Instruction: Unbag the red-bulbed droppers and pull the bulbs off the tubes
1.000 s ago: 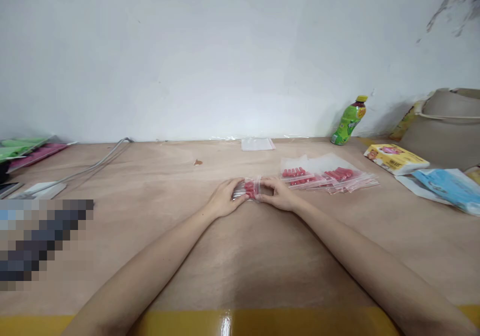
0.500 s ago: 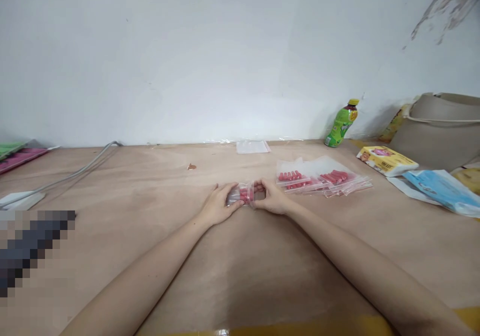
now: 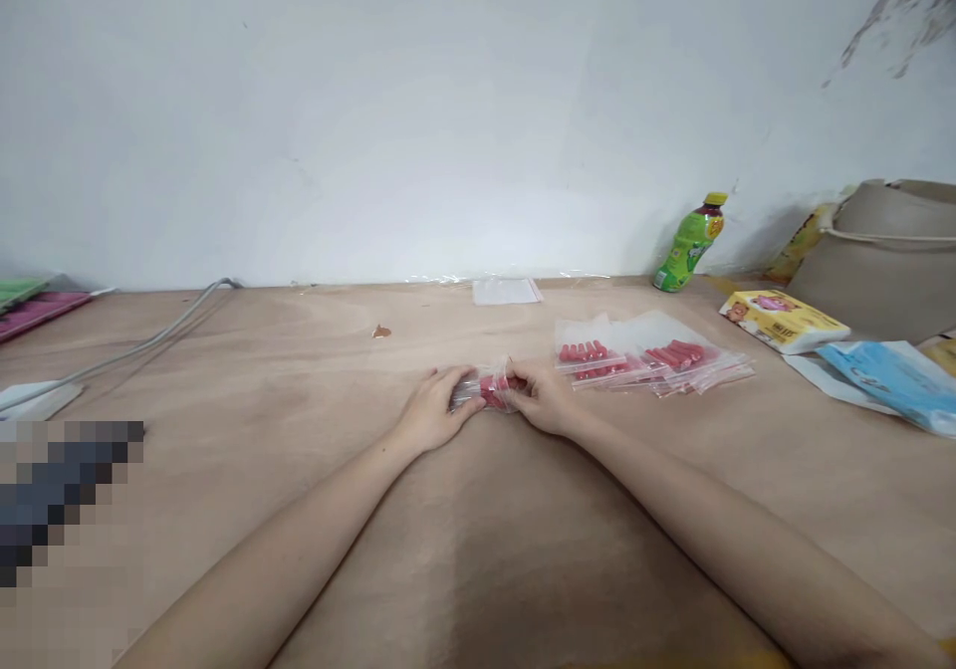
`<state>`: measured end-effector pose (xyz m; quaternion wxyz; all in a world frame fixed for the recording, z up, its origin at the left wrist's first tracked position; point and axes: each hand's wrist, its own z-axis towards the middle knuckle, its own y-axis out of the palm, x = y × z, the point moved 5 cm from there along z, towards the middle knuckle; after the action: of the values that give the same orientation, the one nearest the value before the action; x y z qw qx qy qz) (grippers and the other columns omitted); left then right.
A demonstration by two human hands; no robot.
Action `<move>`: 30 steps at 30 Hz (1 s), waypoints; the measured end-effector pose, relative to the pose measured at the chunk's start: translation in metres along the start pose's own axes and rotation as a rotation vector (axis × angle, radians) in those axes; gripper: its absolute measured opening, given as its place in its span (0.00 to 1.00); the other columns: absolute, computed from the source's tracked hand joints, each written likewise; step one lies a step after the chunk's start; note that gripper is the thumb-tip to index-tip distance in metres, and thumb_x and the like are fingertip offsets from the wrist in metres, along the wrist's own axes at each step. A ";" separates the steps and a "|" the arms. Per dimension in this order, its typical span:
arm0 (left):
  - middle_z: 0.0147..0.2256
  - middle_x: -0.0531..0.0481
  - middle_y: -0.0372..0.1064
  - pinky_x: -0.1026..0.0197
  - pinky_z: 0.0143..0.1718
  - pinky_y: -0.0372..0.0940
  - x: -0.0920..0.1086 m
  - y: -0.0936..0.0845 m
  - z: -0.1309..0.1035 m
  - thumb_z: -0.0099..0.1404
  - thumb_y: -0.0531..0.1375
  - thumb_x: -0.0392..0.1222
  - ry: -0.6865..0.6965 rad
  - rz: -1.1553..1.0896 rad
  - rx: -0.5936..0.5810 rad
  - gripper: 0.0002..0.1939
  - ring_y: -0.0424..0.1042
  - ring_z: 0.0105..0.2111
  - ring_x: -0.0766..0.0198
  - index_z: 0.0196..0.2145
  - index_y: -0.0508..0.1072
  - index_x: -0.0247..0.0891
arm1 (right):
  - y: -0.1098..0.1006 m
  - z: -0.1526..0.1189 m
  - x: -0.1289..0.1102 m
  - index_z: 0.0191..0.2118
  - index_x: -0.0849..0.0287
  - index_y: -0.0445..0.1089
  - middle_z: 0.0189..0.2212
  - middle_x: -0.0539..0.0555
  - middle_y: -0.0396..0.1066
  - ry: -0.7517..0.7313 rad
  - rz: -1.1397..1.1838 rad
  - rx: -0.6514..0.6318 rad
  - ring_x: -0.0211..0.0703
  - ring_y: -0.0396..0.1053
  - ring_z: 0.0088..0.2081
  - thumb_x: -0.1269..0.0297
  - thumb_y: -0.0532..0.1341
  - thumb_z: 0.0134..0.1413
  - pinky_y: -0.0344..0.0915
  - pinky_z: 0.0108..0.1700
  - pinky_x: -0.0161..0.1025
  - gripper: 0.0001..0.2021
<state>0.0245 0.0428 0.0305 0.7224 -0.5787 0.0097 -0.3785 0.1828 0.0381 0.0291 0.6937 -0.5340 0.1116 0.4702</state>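
OK, steady anchor, light pinch

Left hand (image 3: pixel 437 408) is curled on the left end of a small clear bag (image 3: pixel 498 372), thumb on the near edge, fingers on the far one. Right hand (image 3: pixel 549 397) has the right end pinched, film bunched at the fingertips. Red pieces (image 3: pixel 492 391) show through between my two hands. Can't tell if the bag rests on the table (image 3: pixel 508 530) or sits just above it.

How I'd run it: left stays the anchor, right does the fine work. Film looks thin, so a hard squeeze would likely crease it. I'd hold it level; tilt could slide the contents. Bag mouth is unclear at my right fingertips, so go by feel. Stacked bags (image 3: pixel 676 354) sit just beyond my right hand; I'd avoid brushing them.
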 end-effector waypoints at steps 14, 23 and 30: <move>0.48 0.46 0.66 0.53 0.52 0.58 0.001 -0.001 -0.001 0.61 0.55 0.51 -0.011 0.039 -0.001 0.22 0.65 0.48 0.57 0.50 0.63 0.38 | -0.006 -0.003 0.008 0.40 0.60 0.70 0.24 0.49 0.65 0.068 0.108 -0.086 0.34 0.60 0.26 0.66 0.58 0.49 0.58 0.30 0.33 0.11; 0.49 0.46 0.66 0.53 0.53 0.57 0.000 -0.001 -0.002 0.60 0.55 0.51 -0.009 0.023 -0.008 0.23 0.64 0.49 0.57 0.50 0.63 0.37 | -0.002 -0.002 0.013 0.34 0.61 0.66 0.21 0.46 0.64 0.197 0.229 -0.115 0.32 0.61 0.22 0.65 0.60 0.46 0.58 0.25 0.31 0.07; 0.52 0.44 0.61 0.51 0.56 0.51 -0.005 -0.005 -0.004 0.61 0.52 0.54 -0.016 0.095 -0.045 0.27 0.60 0.52 0.56 0.53 0.60 0.37 | -0.022 0.001 0.022 0.34 0.61 0.66 0.23 0.48 0.68 0.326 0.268 -0.025 0.33 0.65 0.24 0.68 0.61 0.42 0.62 0.27 0.32 0.09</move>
<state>0.0170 0.0419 0.0313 0.7263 -0.5967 0.0399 -0.3388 0.2115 0.0508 0.0292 0.5912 -0.5920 0.2864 0.4669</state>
